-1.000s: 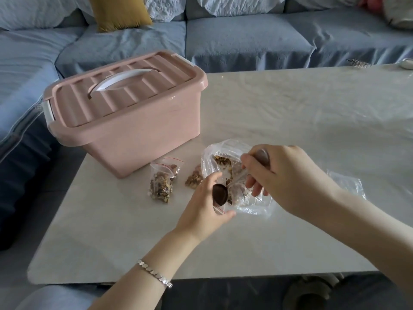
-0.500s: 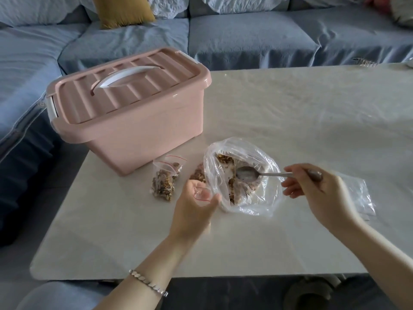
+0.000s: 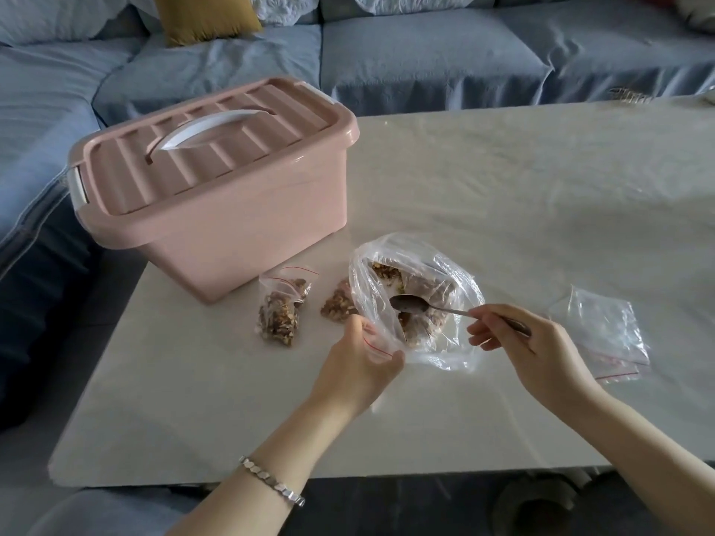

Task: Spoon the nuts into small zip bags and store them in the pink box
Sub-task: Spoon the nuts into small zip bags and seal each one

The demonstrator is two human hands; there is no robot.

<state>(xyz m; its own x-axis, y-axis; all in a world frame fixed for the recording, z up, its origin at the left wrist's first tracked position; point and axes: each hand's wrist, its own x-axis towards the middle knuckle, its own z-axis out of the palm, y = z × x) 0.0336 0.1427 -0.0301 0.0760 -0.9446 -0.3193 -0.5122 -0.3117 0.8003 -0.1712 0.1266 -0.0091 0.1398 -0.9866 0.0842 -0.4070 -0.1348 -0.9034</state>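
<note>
Holding the spoon (image 3: 445,310) near the end of its handle, my right hand (image 3: 541,353) has its thumb and fingers curled round the metal. The spoon's bowl sits inside the open mouth of the big clear bag (image 3: 369,280), just above the nuts (image 3: 387,270) heaped in it. I cannot tell whether the spoon carries anything.

My left hand (image 3: 360,365) is curled round a small zip bag (image 3: 381,344) with a red line near its top, pinching it right against the near-left edge of the big bag. What is inside it is hidden from me.

A filled zip bag (image 3: 280,307) lies on the table (image 3: 503,187) to the left of the big bag. A second filled bag (image 3: 338,305) lies between the two, partly hidden behind the big bag's wall. Just behind them stands the pink box (image 3: 232,226), at the left end of the table, with its lid (image 3: 271,110) on and the white handle (image 3: 211,129) lying flat.

A pile of empty zip bags (image 3: 603,334) rests on the table to the right of my right hand. A silver bracelet (image 3: 271,481) circles my left wrist. Beyond the table runs a blue-grey sofa (image 3: 425,59) with a yellow cushion (image 3: 205,17) on it.
</note>
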